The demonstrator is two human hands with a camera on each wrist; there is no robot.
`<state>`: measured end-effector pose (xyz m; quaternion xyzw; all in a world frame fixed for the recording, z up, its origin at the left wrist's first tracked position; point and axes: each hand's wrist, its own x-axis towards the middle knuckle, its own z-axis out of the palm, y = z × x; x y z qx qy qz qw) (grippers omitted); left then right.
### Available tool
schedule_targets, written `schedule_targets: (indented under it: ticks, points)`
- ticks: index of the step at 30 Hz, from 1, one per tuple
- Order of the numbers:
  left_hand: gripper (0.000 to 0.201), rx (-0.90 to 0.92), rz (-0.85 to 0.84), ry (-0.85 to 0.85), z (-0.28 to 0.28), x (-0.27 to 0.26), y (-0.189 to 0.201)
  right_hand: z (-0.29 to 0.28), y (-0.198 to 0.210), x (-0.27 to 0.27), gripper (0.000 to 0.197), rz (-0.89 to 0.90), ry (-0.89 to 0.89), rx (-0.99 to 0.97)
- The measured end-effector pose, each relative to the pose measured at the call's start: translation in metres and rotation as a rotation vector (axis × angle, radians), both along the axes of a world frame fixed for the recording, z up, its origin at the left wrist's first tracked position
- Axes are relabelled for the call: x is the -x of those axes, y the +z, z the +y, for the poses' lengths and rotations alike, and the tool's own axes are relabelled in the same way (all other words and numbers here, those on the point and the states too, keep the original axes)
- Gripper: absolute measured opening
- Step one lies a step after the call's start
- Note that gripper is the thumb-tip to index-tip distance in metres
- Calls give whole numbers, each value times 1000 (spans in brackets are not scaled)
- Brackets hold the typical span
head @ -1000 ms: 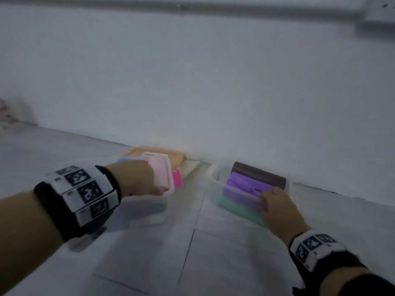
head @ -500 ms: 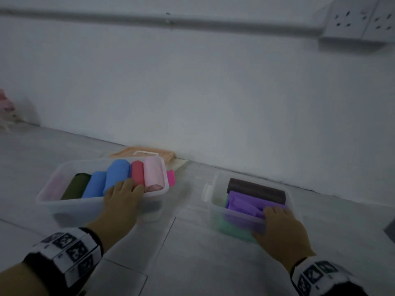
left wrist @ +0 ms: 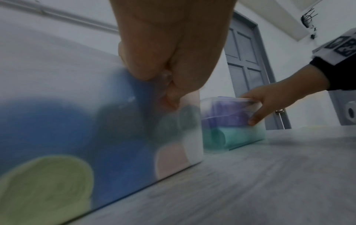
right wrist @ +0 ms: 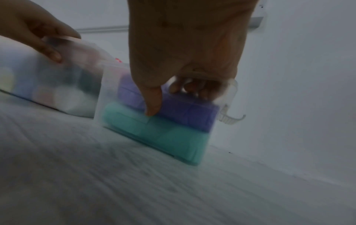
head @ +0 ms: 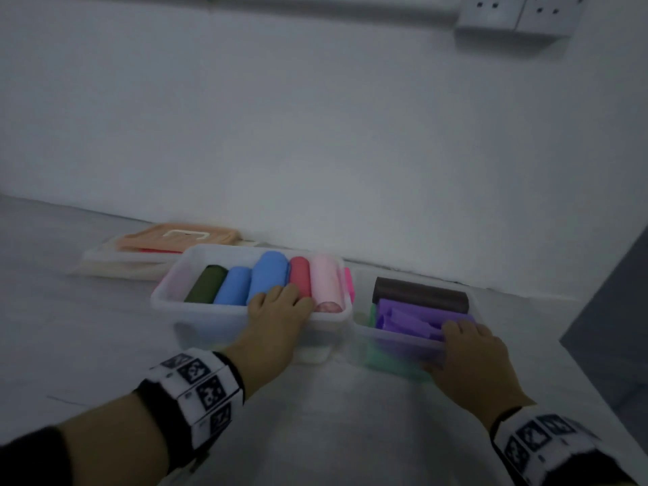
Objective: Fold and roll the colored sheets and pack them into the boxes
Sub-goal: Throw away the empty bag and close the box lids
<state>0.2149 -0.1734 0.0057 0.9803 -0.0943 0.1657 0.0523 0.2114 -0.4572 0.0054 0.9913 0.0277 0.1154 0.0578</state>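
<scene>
Two clear plastic boxes stand side by side on the grey floor by the wall. The left box [head: 196, 310] holds upright-lying rolls: dark green [head: 207, 284], two blue [head: 268, 275], red [head: 299, 275] and pale pink [head: 326, 280]. My left hand [head: 277, 317] grips its near rim, fingers inside, thumb outside [left wrist: 173, 94]. The right box [head: 392, 342] holds a dark brown roll [head: 420, 292], purple folded sheets [head: 406, 319] and a teal roll [right wrist: 159, 134] underneath. My right hand [head: 470, 349] grips its near wall, thumb [right wrist: 153, 100] outside, fingers curled over the rim.
An orange lid [head: 179, 236] lies on a flat white tray [head: 115, 264] behind the left box, against the wall. A bright pink roll [head: 348, 284] peeks between the boxes. A grey door [left wrist: 248, 60] is to the right, wall sockets [head: 515, 12] above.
Both boxes have been slid toward each other and now stand almost touching. The view has dropped, and both hands keep their grips on the near rims.
</scene>
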Motion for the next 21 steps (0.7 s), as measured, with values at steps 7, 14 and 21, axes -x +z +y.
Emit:
schedule_targets:
  ticks: [7, 14, 21]
  points:
    - [34, 72, -104, -95, -23, -44, -1, -29, 2, -39, 49, 33, -26, 71]
    - [29, 24, -132, -98, -23, -67, -3, -30, 18, -62, 58, 238, 13, 39]
    - [45, -70, -52, -203, -21, -62, 10, 56, 63, -51, 30, 217, -220, 119]
